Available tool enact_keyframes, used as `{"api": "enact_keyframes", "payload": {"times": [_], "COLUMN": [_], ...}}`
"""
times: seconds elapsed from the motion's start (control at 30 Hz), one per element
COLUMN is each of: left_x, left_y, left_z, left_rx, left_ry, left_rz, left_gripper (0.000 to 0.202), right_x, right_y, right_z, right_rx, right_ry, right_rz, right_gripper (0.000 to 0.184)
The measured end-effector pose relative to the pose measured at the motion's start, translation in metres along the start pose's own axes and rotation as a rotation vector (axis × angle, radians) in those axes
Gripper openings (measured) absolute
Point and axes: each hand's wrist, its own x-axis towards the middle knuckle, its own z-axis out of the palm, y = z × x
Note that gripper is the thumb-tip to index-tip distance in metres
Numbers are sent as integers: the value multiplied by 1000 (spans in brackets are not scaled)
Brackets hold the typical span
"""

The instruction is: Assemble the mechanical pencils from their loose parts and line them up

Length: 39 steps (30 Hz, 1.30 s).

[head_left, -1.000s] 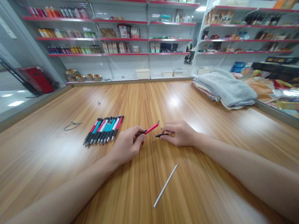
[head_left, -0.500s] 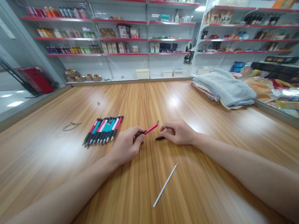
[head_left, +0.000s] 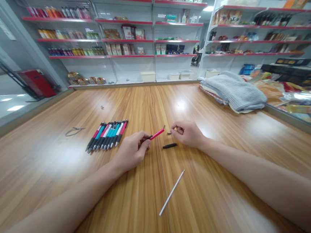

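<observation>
My left hand [head_left: 131, 151] grips a red pen barrel [head_left: 157, 134], whose far end sticks out past the fingertips. My right hand [head_left: 188, 134] is a short way to its right, with a tiny dark pen part [head_left: 169, 133] pinched at the fingertips. Just below that hand, a black pen piece [head_left: 169, 145] lies on the wooden table [head_left: 53, 169]. A thin white pen refill [head_left: 172, 192] lies nearer me, slanted between my forearms. Left of my left hand, several red and teal pens [head_left: 106, 136] lie side by side.
A loop of thin wire [head_left: 73, 131] and a tiny metal bit [head_left: 102, 107] lie on the table further left. A folded striped cloth [head_left: 233, 93] and packaged goods [head_left: 300, 96] lie to the right. Red-edged store shelves [head_left: 127, 48] stand behind the far edge.
The black piece, held by my right hand a second ago, now lies on the table. My right hand has lifted slightly and moved right, pinching the tiny dark part. My left hand has barely moved.
</observation>
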Motion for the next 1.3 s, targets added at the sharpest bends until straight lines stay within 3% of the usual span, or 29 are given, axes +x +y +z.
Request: {"api": "enact_keyframes", "payload": {"times": [0.2, 0.33, 0.47, 0.63, 0.87, 0.97, 1.03, 1.1, 1.3], "left_x": [0, 0, 0, 3, 1, 0, 1, 1, 0], "left_y": [-1, -1, -3, -5, -4, -4, -4, -5, -7], "left_z": [0, 0, 1, 1, 0, 1, 1, 1, -2], "left_rx": [-2, -21, -171, -489, -432, -364, -332, -299, -219], "left_ry": [-3, 8, 114, 127, 107, 80, 62, 51, 6], "left_rz": [-5, -27, -80, -154, -133, -120, -111, -87, -24], "left_gripper": [16, 15, 15, 17, 19, 19, 18, 16, 13], "right_x": [2, -1, -4, -9, -20, -22, -23, -23, -20], "right_y": [3, -1, -11, -35, -63, -70, -75, -80, -88], "right_z": [-1, -5, -10, -14, -8, -8, -10, -13, -17], "right_rx": [28, 135, 203, 280, 370, 328, 263, 163, -138], "right_ry": [-37, -93, -181, -379, -656, -758, -788, -782, -706], "right_rz": [-2, -102, -235, -404, -544, -588, -595, -592, -662], "right_gripper": [13, 11, 9, 4, 18, 23, 14, 5, 5]}}
